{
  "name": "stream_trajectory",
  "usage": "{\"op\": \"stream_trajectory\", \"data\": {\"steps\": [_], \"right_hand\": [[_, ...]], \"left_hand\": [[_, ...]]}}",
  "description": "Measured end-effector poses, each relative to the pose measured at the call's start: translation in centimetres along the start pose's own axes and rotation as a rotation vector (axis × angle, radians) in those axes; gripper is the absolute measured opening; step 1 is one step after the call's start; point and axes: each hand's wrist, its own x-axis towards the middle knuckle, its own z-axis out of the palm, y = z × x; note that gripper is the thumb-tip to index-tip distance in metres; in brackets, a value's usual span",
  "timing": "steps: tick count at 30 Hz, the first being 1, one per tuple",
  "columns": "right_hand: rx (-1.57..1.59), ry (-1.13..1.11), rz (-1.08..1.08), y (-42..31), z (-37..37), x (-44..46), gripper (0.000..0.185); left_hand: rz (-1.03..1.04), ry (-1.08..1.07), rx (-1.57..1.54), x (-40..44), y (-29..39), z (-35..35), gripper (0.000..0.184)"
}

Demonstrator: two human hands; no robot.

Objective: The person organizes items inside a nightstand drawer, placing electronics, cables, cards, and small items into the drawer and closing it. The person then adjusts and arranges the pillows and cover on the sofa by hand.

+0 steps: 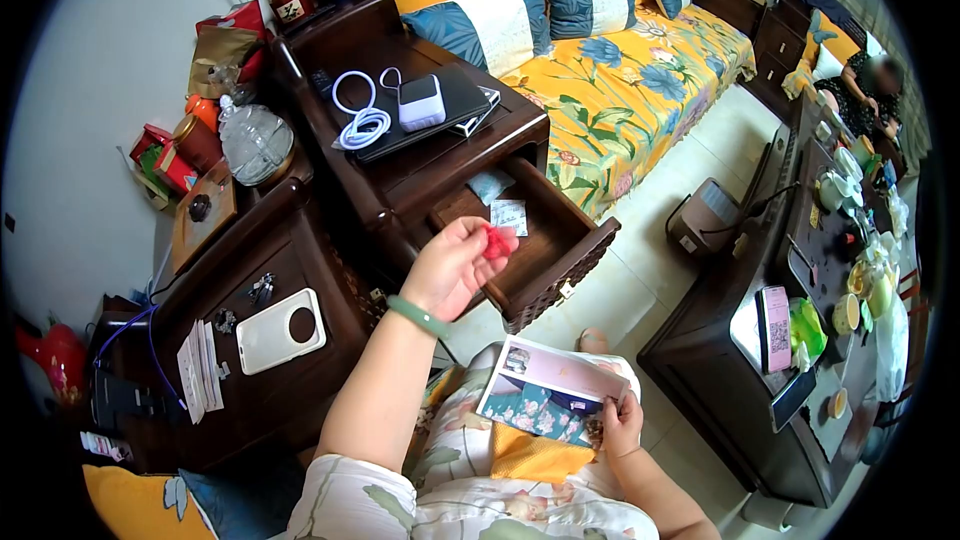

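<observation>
At left, a white phone case (282, 331) lies on a dark wooden cabinet (300, 405), apart from both hands. The left hand (462, 262), wearing a green bangle (419, 318), has thumb and fingers together on a small red item (496, 241), its exact kind unclear. Just beyond, a white printed packet (510, 216) lies in the open wooden drawer (566, 262), nearer this hand; the height between cannot be told. Lower right, the right hand (622, 427) pinches the right end of a printed photo leaflet (548, 396), its long axis slanting down rightward
</observation>
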Motion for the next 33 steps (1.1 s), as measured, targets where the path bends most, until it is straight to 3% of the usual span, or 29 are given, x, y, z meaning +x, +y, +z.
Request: {"op": "stream_trajectory", "data": {"steps": [3, 7, 9, 12, 21, 24, 33], "right_hand": [[0.199, -0.006, 0.005, 0.0, 0.1, 0.4, 0.024], [0.567, -0.091, 0.251, -1.8, -1.2, 1.3, 0.021], [0.648, -0.085, 0.259, -1.3, -2.0, 1.6, 0.018], [0.679, -0.034, 0.282, -3.0, -2.2, 0.8, 0.022], [0.737, -0.036, 0.266, -5.2, -2.3, -1.5, 0.026], [0.724, -0.044, 0.256, -6.3, -2.6, -2.1, 0.025], [0.702, -0.099, 0.26, -7.2, -2.8, -2.5, 0.025]], "left_hand": [[0.021, 0.006, -0.038, -3.2, -1.2, -0.6, 0.014], [-0.111, -0.076, -0.145, -6.9, -2.4, -2.3, 0.023], [-0.152, -0.14, -0.259, -8.3, -2.9, -3.0, 0.032], [-0.19, -0.107, -0.355, -10.2, -2.9, -2.7, 0.038], [-0.196, -0.031, -0.399, -11.4, -4.8, -4.2, 0.031], [-0.21, -0.011, 0.004, -11.8, -6.2, -4.6, 0.031], [-0.417, -0.027, 0.35, -13.8, -9.4, -3.9, 0.026]]}}
